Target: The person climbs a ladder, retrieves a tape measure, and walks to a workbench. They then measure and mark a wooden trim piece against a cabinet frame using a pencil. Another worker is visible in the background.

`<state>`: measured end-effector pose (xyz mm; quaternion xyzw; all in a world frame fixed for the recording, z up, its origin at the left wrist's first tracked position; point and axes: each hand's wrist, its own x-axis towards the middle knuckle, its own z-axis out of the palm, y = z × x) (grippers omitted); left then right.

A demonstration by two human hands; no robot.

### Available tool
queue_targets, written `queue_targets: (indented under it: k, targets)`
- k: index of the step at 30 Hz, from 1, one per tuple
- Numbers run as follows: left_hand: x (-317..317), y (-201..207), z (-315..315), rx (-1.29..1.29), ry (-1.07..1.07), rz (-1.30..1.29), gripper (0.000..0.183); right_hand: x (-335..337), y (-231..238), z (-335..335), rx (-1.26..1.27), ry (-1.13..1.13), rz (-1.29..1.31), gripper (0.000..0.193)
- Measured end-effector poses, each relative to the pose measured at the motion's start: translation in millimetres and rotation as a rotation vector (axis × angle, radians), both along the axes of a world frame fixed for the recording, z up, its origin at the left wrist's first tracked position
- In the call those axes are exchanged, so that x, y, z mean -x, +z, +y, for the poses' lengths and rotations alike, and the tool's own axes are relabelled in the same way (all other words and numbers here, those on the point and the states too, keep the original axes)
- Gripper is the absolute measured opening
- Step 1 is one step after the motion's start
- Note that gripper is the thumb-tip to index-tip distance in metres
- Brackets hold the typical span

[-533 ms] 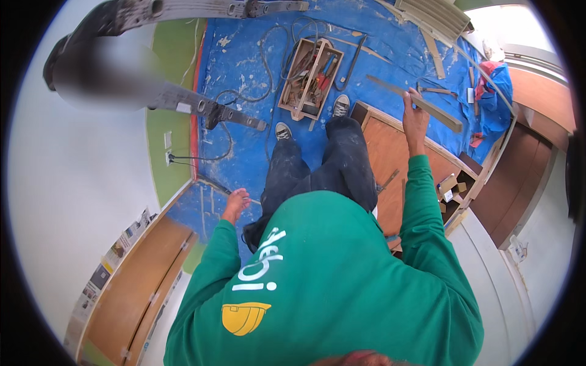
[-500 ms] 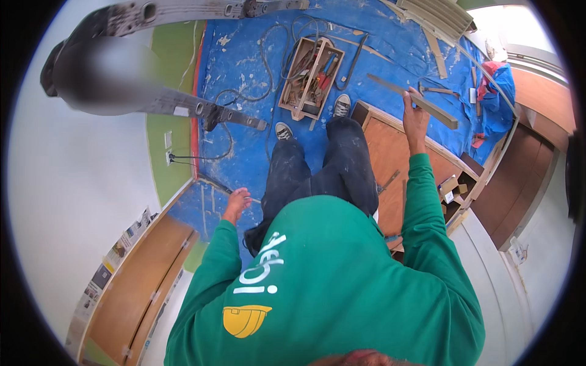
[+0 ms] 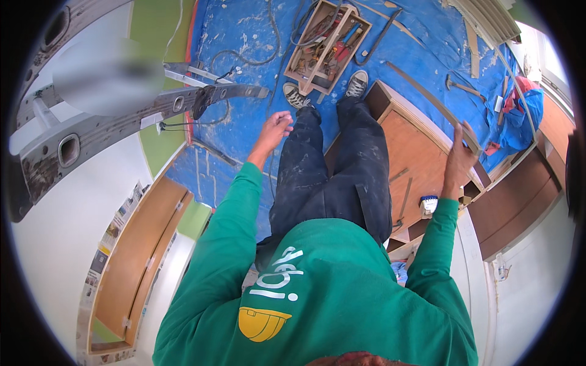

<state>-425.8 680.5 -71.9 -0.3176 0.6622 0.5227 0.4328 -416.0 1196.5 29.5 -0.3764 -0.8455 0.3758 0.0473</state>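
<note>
My right hand [image 3: 460,160] grips one end of a long, thin wooden strip [image 3: 428,97]. The strip points away to the upper left, above a low wooden cabinet [image 3: 415,143] and the blue sheet [image 3: 244,36]. In front of my left thigh, my left hand [image 3: 273,132] is raised with its fingers curled together; anything small between them cannot be made out. Past my shoes, an open wooden toolbox [image 3: 312,84] holds several hand tools, some with red and blue handles.
A metal ladder [image 3: 134,110] juts in from the left. Cables [image 3: 250,63] loop across the sheet. A hammer [image 3: 467,89] lies at the right beside a red and blue bundle [image 3: 526,113]. Thin metal tools [image 3: 405,198] and a small white-and-blue container [image 3: 428,205] are on the cabinet.
My left hand has risen and moved right, toward my legs. My right hand has shifted right and nearer with the wooden strip. The whole view has also shifted.
</note>
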Motion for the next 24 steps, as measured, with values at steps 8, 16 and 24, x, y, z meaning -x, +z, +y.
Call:
queue_targets:
  k: [8,16,24]
  targets:
    - [-24,-32,-12,0.023,0.098,-0.132,0.046,2,53,3,-0.031,-0.104,-0.076,0.03]
    - [-49,-45,-23,0.041,0.122,-0.177,0.04,34,91,15,-0.211,0.269,-0.4,0.019]
    - [-28,-44,-15,0.004,0.124,-0.148,0.045,65,78,-2,-0.337,0.464,-0.697,0.028]
